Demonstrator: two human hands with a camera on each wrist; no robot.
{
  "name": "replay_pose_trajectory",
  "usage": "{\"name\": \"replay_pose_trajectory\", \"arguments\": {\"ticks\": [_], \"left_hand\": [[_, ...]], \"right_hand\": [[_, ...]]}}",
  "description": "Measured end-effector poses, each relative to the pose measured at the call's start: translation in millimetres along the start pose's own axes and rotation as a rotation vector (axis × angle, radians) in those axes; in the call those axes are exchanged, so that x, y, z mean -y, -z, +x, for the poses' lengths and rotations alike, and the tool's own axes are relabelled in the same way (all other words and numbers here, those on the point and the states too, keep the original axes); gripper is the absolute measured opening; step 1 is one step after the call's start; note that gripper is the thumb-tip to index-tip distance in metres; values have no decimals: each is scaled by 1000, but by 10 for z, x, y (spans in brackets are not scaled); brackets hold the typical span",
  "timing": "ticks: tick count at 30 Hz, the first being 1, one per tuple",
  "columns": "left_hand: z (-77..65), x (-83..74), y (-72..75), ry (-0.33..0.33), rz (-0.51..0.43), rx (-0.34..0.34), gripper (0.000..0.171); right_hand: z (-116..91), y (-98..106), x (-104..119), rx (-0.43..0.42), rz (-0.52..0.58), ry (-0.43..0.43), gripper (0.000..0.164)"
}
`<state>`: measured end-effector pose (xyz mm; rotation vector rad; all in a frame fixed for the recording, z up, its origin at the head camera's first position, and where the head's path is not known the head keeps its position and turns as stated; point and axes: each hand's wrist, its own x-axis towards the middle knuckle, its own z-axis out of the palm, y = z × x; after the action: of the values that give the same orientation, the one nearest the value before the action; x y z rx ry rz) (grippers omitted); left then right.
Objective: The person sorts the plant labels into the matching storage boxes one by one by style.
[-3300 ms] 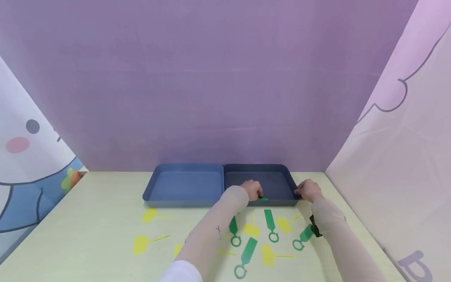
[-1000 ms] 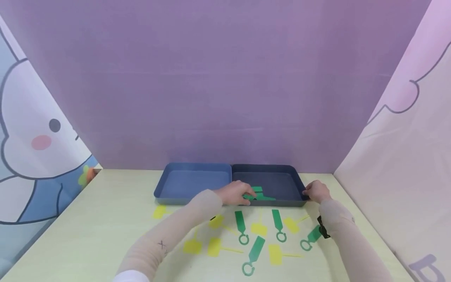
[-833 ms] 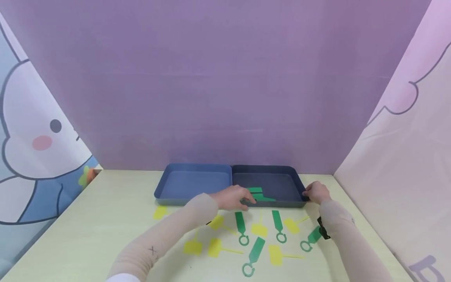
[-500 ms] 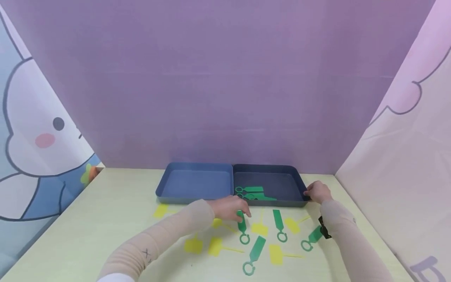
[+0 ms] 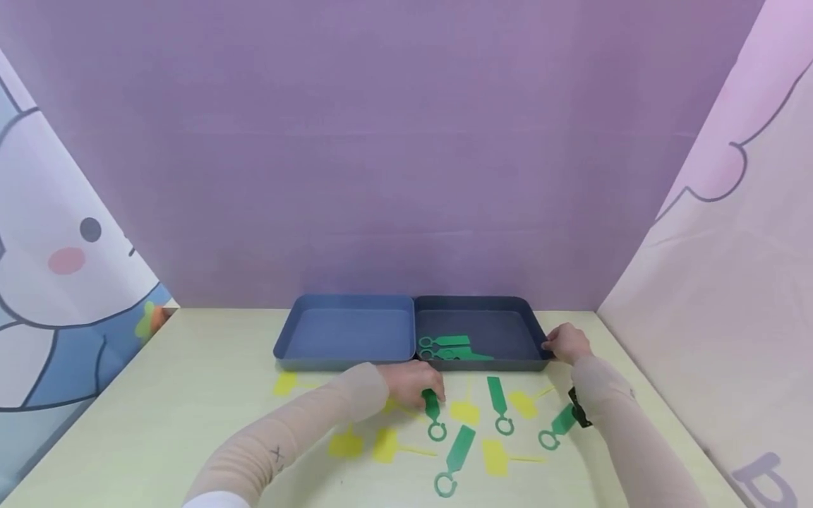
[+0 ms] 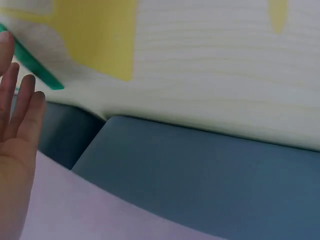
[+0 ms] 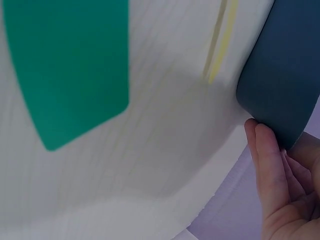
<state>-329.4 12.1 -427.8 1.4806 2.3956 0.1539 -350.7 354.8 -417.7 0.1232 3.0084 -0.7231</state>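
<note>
My left hand [image 5: 413, 383] reaches over the end of a green ring-ended tag [image 5: 436, 427] on the table, just in front of the trays. Its fingers are fairly straight in the left wrist view, with the thumb apart and the green tag [image 6: 35, 65] beyond them; contact cannot be made out. My right hand [image 5: 567, 343] pinches the near right corner of the dark tray [image 5: 489, 321], with fingers and thumb on either side of its wall [image 7: 280, 75] in the right wrist view. Several green tags [image 5: 452, 341] lie in that tray's near left part.
A blue tray [image 5: 349, 331] adjoins the dark one on the left. Yellow T-shaped labels [image 5: 495, 457] and more green tags [image 5: 460, 451] are scattered over the pale table [image 5: 159, 423]. One tag [image 5: 563, 420] lies partly under the right wrist's black strap. A purple backdrop [image 5: 406, 141] stands behind.
My left hand has left the dark tray, uncovering the green tags there, and moved toward me to a green tag on the table. The right hand keeps its hold on the tray corner.
</note>
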Motion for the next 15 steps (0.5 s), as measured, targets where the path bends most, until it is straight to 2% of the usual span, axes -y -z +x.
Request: {"name": "replay_pose_trajectory", "arguments": {"ticks": [5, 15], "left_hand": [[11, 37, -21, -26, 22, -1, 35], [24, 79, -28, -141, 148, -11, 31]], "right_hand": [[7, -19, -1, 1, 14, -7, 28], [15, -13, -5, -2, 6, -16, 30]]}}
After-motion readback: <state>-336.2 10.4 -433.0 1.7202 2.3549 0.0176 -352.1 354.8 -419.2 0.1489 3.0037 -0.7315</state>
